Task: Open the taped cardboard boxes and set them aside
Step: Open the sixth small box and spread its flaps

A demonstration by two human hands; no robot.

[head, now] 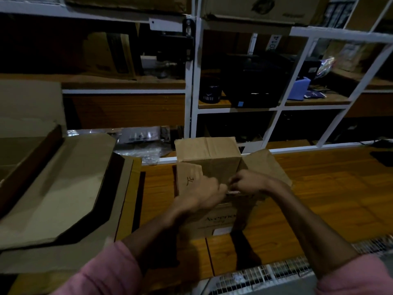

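A small brown cardboard box (209,158) stands on the wooden table (319,188) in front of me, its far and side flaps standing up. My left hand (202,193) and my right hand (247,180) meet over the box's near top edge. Both have their fingers pinched on something small and pale between them, maybe a strip of tape (232,191); motion blur hides the detail. Printed lettering shows on the box's near face below my hands.
Large opened cardboard boxes (59,188) lie at the left, overlapping the table. White metal shelving (192,81) with dark items and more boxes stands behind. A wire mesh edge (276,271) runs along the near right side.
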